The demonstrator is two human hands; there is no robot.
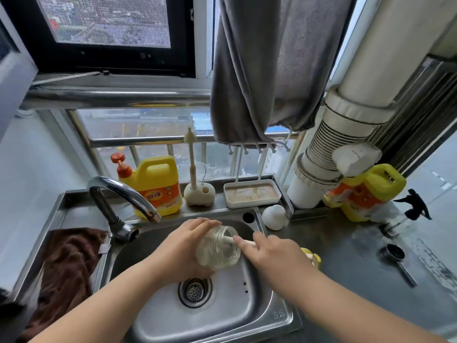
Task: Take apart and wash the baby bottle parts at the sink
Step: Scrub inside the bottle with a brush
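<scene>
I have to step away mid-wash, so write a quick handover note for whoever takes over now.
Left hand grips the clear bottle tilted over the sink. Right hand holds the brush handle, brush head inside the bottle.
Done: bottle is apart from its top.
Left: finish scrubbing, rinse; tap shows no water. A yellowish part behind the right hand probably needs washing too.

Two bare forearms in shot, no sleeves showing anywhere up to the frame edge. Left hand (pixel 184 246) and right hand (pixel 274 253) both ungloved (no rings, no watch, no bracelet visible), fingernails short and unpainted.
</scene>
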